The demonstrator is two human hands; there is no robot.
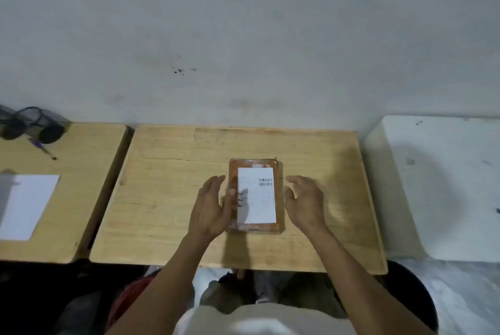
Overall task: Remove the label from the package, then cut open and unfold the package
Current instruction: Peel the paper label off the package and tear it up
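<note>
A flat brown package (254, 165) wrapped in clear tape lies in the middle of the wooden desk (167, 172). A white label (257, 199) with barcodes covers most of its top face. My left hand (211, 207) hovers at the package's left edge, fingers spread, its thumb over the label's left side. My right hand (305, 205) is just right of the package, fingers apart and curved, holding nothing.
A second wooden desk (89, 172) at the left holds a white sheet (24, 207), a pen (43, 149) and a black mesh holder (32, 123) lying on its side. A white table (446, 186) stands to the right. A grey wall rises behind.
</note>
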